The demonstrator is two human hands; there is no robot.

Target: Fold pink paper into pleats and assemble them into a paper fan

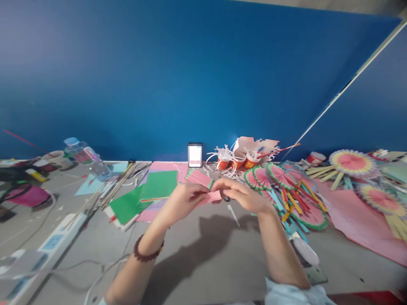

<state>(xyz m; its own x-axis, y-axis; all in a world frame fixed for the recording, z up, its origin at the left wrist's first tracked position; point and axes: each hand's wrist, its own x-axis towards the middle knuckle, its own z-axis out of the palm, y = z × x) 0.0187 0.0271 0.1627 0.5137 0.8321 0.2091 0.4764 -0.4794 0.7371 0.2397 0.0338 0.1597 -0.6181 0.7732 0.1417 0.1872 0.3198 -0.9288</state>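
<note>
Between my two hands, above the middle of the table, is a small piece of pink paper (pixel 214 196). The fingers and thumb of my left hand (pixel 184 201) are closed on its left end. At the paper's right end, my right hand (pixel 243 195) pinches it, its fingertips partly hidden. Just behind the hands lies a pleated pink paper (pixel 199 178) with green-edged folds. A scissors handle (pixel 226 198) seems to show under my right hand, though it is mostly covered. Near it rests a thin white strip (pixel 233 215).
Green sheets (pixel 160 185) lie left, beside wooden sticks (pixel 119 186), a bottle (pixel 89 156) and a power strip (pixel 54 243). A phone (pixel 195 156) leans on the blue wall. Red cups (pixel 252 159) stand behind pleated fans (pixel 280 176); a pink sheet (pixel 365 222) lies right.
</note>
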